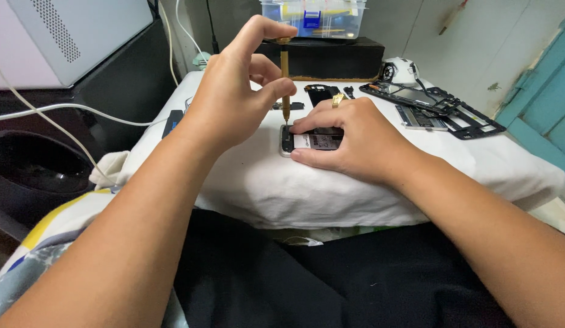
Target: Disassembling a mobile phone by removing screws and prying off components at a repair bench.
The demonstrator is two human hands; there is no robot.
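On the white cushion (246, 176), right hand (349, 140) presses flat on the phone (313, 141), pinning it. Left hand (234, 97) pinches the screwdriver (285, 79) upright, forefinger capping its top, tip at the phone's edge just below. Advice: keep shaft vertical, pressure light, phone steady.

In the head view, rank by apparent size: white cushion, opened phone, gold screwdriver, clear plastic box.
1. White cushion
2. Clear plastic box, though farther away
3. Opened phone, partly hidden by right hand
4. Gold screwdriver
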